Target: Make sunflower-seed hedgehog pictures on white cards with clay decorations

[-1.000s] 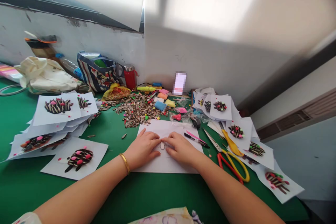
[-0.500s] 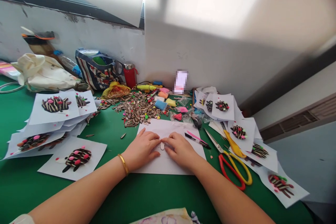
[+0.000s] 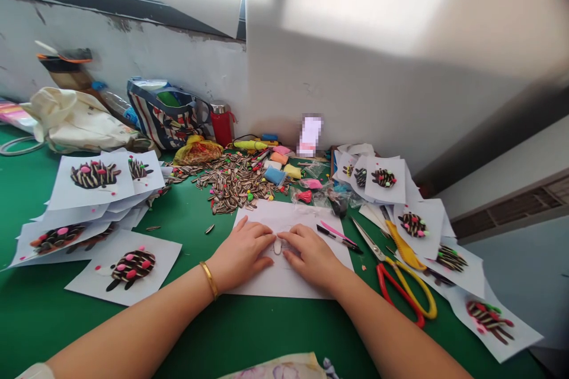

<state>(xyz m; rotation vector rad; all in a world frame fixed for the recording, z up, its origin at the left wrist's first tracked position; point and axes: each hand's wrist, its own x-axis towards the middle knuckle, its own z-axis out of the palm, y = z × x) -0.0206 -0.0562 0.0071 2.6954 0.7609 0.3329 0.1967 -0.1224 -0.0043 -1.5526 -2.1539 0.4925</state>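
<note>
On a sheet of white paper (image 3: 306, 284) in front of me lies a small white oval piece (image 3: 278, 246), which looks like modelling clay. My left hand (image 3: 243, 251) rests on the paper to its left, fingers stretched and index fingertip at the piece's upper edge. From the other side my right hand (image 3: 313, 257) lies with fingers extended, its index fingertip beside the same edge. Neither hand grasps anything. A black pen (image 3: 338, 238) and a pink pen (image 3: 332, 228) lie on the paper by my right hand.
Striped sunflower seeds (image 3: 240, 177) are heaped behind the paper, near packets of coloured clay (image 3: 274, 176). Large scissors (image 3: 400, 278) and a yellow-handled cutter (image 3: 402, 246) lie right. Cards with seed hedgehogs (image 3: 100, 272) are stacked on both sides. A red flask (image 3: 221, 127) stands at the back.
The view has shifted slightly, so the things on the right appear further right. My right hand's fingertips are a little further from my left hand's. The white piece stays between them.
</note>
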